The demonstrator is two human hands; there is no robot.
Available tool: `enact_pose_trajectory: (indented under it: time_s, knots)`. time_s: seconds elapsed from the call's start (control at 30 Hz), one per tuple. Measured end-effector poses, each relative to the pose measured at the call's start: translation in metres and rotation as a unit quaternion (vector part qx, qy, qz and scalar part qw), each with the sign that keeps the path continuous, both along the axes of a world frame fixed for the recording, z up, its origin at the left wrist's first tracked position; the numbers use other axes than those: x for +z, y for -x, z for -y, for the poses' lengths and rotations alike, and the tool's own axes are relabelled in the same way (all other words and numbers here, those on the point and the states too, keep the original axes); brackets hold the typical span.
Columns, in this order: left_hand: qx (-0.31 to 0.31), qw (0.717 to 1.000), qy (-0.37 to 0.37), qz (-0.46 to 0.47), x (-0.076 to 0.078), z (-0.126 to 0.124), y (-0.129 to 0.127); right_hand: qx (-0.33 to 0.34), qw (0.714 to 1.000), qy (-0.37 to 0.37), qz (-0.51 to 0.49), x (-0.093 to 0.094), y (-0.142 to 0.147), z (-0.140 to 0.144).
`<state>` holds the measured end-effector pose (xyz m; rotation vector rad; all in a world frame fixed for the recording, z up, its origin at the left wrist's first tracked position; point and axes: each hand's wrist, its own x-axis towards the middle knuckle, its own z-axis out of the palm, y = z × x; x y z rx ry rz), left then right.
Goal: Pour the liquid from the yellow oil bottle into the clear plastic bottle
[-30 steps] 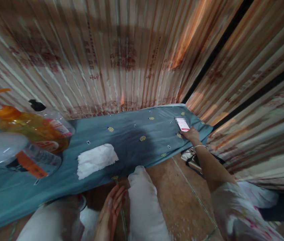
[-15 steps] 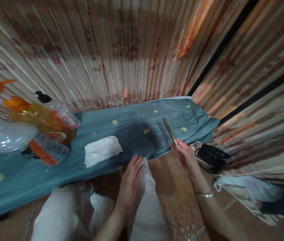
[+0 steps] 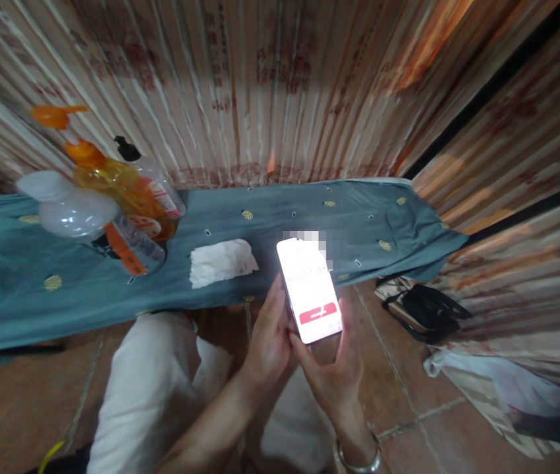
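Note:
A smartphone [image 3: 313, 291] with a bright lit screen and a red bar near its lower end is held in front of me above the bench's front edge. My right hand [image 3: 334, 372] is closed on its lower part, thumb at the lower left corner and fingers along the right side. Against the phone's left edge, my left hand [image 3: 267, 339] curls with its fingers partly behind it. A folded white cloth [image 3: 223, 263] lies left of the phone on the blue-green bench cover [image 3: 211, 217] with its yellow pineapple pattern.
At left stand a clear bottle with a white cap [image 3: 80, 210], an orange pump bottle [image 3: 122, 191] and a black-topped pump bottle [image 3: 161, 187]. Pleated curtains [image 3: 240, 92] hang behind. A black bag [image 3: 428, 309] and a white plastic bag [image 3: 492, 375] lie at right.
My right hand has brought the phone from the right towards the middle and turned its lit screen to me. The left hand has left my thigh and joined it on the phone.

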<state>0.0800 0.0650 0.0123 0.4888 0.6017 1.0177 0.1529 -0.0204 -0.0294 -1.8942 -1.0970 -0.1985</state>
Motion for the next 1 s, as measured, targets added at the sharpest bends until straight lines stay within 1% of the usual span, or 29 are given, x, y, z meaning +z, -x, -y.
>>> enact_pose_trajectory:
  time_s: [0.13, 0.3, 0.57, 0.77, 0.87, 0.9, 0.93, 1.0]
  knots:
    - [-0.024, 1.000, 0.007, 0.016, 0.003, 0.000, 0.002, -0.018, 1.000, 0.009, 0.012, 0.004, 0.001, 0.005]
    - [-0.036, 0.999, 0.001, 0.021, 0.005, -0.001, -0.005, -0.020, 1.000, -0.001, 0.003, 0.003, -0.002, 0.004]
    - [-0.044, 0.999, 0.008, 0.006, 0.001, -0.001, -0.018, -0.038, 0.999, -0.012, 0.024, 0.004, -0.016, 0.003]
    - [-0.072, 0.997, -0.003, 0.010, 0.000, 0.000, -0.030, -0.041, 0.999, -0.013, 0.031, 0.004, -0.025, 0.007]
    - [-0.102, 0.995, -0.007, 0.007, -0.004, -0.001, -0.032, -0.053, 0.998, -0.020, 0.019, -0.003, -0.048, 0.002]
    - [-0.112, 0.994, -0.005, 0.004, -0.006, -0.002, -0.031, -0.054, 0.998, -0.030, 0.027, -0.007, -0.061, -0.002]
    - [-0.119, 0.993, -0.004, 0.000, -0.009, -0.003, -0.029, -0.049, 0.998, -0.023, 0.027, -0.011, -0.077, -0.009]
    - [-0.116, 0.993, -0.009, -0.008, -0.017, -0.004, -0.023, -0.042, 0.999, -0.013, 0.029, -0.019, -0.117, -0.029]
